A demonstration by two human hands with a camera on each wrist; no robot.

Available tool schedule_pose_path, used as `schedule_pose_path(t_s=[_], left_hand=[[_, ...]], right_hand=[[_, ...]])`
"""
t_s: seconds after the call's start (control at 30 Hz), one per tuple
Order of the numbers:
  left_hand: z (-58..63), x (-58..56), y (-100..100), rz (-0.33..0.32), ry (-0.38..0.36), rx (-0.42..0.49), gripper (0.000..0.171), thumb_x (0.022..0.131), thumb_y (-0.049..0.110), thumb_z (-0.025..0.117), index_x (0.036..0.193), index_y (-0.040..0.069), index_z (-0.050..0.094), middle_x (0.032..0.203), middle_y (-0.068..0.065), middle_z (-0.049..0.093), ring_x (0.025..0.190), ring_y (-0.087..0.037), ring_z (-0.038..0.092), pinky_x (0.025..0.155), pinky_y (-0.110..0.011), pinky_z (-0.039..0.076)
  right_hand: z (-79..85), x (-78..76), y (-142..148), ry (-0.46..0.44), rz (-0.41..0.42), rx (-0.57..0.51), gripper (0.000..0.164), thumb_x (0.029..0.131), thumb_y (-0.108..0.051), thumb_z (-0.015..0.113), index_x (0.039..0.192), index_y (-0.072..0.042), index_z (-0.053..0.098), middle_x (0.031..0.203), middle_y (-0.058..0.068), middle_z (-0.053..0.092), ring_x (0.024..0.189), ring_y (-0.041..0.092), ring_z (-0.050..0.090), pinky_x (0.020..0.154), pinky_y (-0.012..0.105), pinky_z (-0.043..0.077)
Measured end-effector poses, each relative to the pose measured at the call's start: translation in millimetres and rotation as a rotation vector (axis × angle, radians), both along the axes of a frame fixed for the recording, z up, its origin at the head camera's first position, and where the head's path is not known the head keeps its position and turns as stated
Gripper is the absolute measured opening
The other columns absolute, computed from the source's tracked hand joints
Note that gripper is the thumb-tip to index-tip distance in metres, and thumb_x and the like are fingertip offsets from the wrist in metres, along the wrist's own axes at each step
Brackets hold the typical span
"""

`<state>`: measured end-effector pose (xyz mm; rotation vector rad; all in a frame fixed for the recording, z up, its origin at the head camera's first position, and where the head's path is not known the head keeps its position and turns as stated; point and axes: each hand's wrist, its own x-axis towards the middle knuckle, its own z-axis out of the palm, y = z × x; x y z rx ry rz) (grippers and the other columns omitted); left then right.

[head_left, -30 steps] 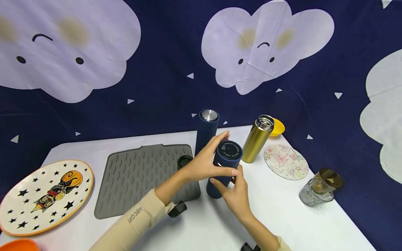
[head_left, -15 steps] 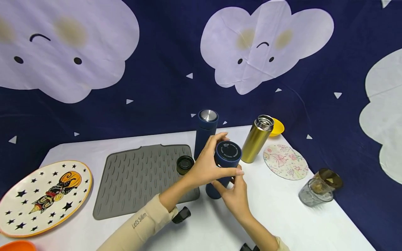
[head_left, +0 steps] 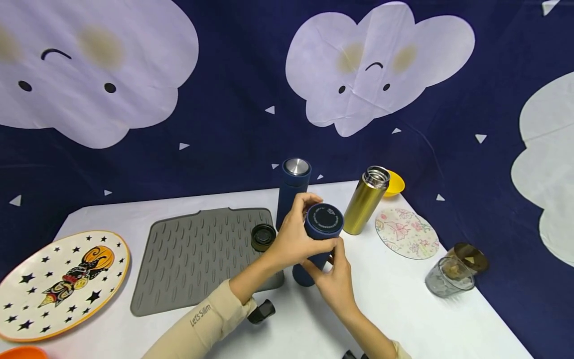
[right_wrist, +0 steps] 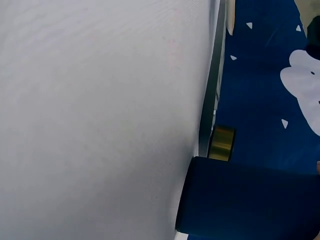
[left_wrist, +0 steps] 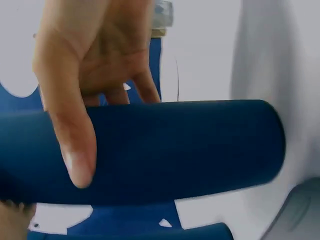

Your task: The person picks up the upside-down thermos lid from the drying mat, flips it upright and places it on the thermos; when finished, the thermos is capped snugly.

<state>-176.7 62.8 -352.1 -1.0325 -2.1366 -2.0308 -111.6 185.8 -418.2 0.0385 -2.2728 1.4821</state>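
Observation:
A dark blue thermos [head_left: 325, 222] stands upright on the white table in the head view, a black disc with white print at its upper end. My left hand [head_left: 291, 239] grips it around that end, fingers behind and thumb in front. Lower down, my right hand [head_left: 337, 279] holds the body. In the left wrist view the thumb of the right hand [left_wrist: 107, 65] lies across the thermos [left_wrist: 190, 150]; some skin of the left hand [left_wrist: 14, 220] shows at the edge. Only the lower part of the thermos [right_wrist: 250, 200] appears in the right wrist view.
Behind stand a second blue thermos [head_left: 293, 192] with a silver-topped cap and a lidless gold thermos [head_left: 365, 204]. A black lid [head_left: 263, 237] sits on the grey mat [head_left: 197, 259]. Around them are an oval plate [head_left: 58, 294], two glasses [head_left: 448, 279], a round patterned mat [head_left: 405, 234] and a yellow bowl [head_left: 394, 184].
The print on the thermos's upper end has turned clockwise, and my left hand has turned with it, its fingers drawing closer in. My right hand keeps its hold on the body.

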Motion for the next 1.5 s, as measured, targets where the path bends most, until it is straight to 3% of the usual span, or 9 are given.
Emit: schedule_pose_path(t_s=[0.13,0.3,0.43,0.6,0.8,0.93,1.13,1.27,1.5], left_hand=[[-1.4,0.3,-0.8,-0.127,-0.013,0.077,0.094,0.074,0.008,0.072,0.153,0.014,0.021,0.145,-0.016,0.045,0.130,-0.026,0.048,0.110,-0.044,0.039],[0.9,-1.8,0.5,-0.050,-0.013,-0.002,0.086,0.073,0.014,0.082,0.145,0.012,0.035,0.135,-0.012,0.052,0.118,-0.021,0.056,0.104,-0.037,0.045],[1.4,-6.1,-1.8,-0.195,-0.087,0.095,0.086,0.072,0.006,0.069,0.148,0.009,0.030,0.146,-0.016,0.045,0.131,-0.031,0.047,0.112,-0.049,0.037],[-0.4,-3.3,-1.8,-0.025,-0.036,-0.006,0.090,0.072,0.022,0.085,0.145,0.014,0.034,0.141,-0.006,0.044,0.131,-0.019,0.043,0.113,-0.045,0.035],[-2.7,-2.3,-0.4,-0.149,-0.039,0.116,0.079,0.076,0.008,0.065,0.147,0.009,0.030,0.137,-0.016,0.043,0.120,-0.026,0.050,0.104,-0.042,0.044],[-3.0,-0.6,1.6,-0.003,0.016,0.025,0.085,0.075,0.020,0.079,0.145,0.011,0.033,0.132,-0.010,0.047,0.117,-0.019,0.050,0.102,-0.036,0.044],[-2.2,-1.7,-1.2,-0.142,-0.055,0.095,0.090,0.073,0.010,0.067,0.152,0.014,0.024,0.146,-0.013,0.040,0.134,-0.027,0.042,0.114,-0.053,0.031],[-2.5,-0.2,-1.9,-0.013,-0.034,-0.010,0.094,0.073,0.021,0.082,0.150,0.020,0.029,0.142,-0.006,0.044,0.131,-0.020,0.043,0.113,-0.047,0.034],[-3.3,-5.9,-3.8,-0.216,-0.106,0.116,0.091,0.075,0.011,0.062,0.154,0.016,0.019,0.151,-0.015,0.037,0.138,-0.028,0.039,0.116,-0.056,0.026]], right_hand=[[0.3,0.1,-0.2,0.018,0.013,0.004,0.067,0.075,-0.004,0.084,0.132,-0.009,0.048,0.124,0.006,0.064,0.116,0.021,0.058,0.093,0.049,0.050],[0.6,-0.4,-0.1,0.018,0.012,0.004,0.065,0.075,-0.003,0.083,0.129,-0.009,0.049,0.124,0.006,0.064,0.116,0.020,0.059,0.094,0.049,0.051],[0.1,-0.4,0.3,0.007,0.019,-0.003,0.071,0.077,-0.010,0.084,0.136,-0.012,0.046,0.129,0.005,0.063,0.119,0.022,0.058,0.096,0.051,0.049],[-0.5,-0.8,0.4,0.000,0.019,0.000,0.069,0.077,-0.007,0.084,0.135,-0.011,0.046,0.127,0.006,0.063,0.118,0.023,0.058,0.095,0.052,0.050],[-0.7,-0.7,0.7,0.004,0.033,-0.008,0.068,0.079,-0.010,0.083,0.135,-0.012,0.046,0.129,0.004,0.062,0.118,0.021,0.057,0.096,0.051,0.048],[-1.5,-0.6,0.7,0.009,0.022,0.006,0.065,0.077,-0.005,0.082,0.132,-0.011,0.048,0.127,0.005,0.063,0.118,0.022,0.058,0.096,0.052,0.049],[-0.7,-0.1,0.5,0.000,0.026,-0.001,0.070,0.076,-0.007,0.084,0.135,-0.012,0.046,0.128,0.004,0.063,0.118,0.020,0.058,0.096,0.049,0.049],[0.3,-0.1,0.2,-0.011,0.021,-0.003,0.068,0.076,-0.004,0.083,0.133,-0.011,0.046,0.127,0.006,0.063,0.119,0.021,0.057,0.097,0.050,0.049],[0.3,-0.2,-0.1,-0.022,0.019,-0.010,0.071,0.077,-0.011,0.084,0.136,-0.013,0.045,0.127,0.006,0.063,0.117,0.021,0.058,0.096,0.050,0.048]])
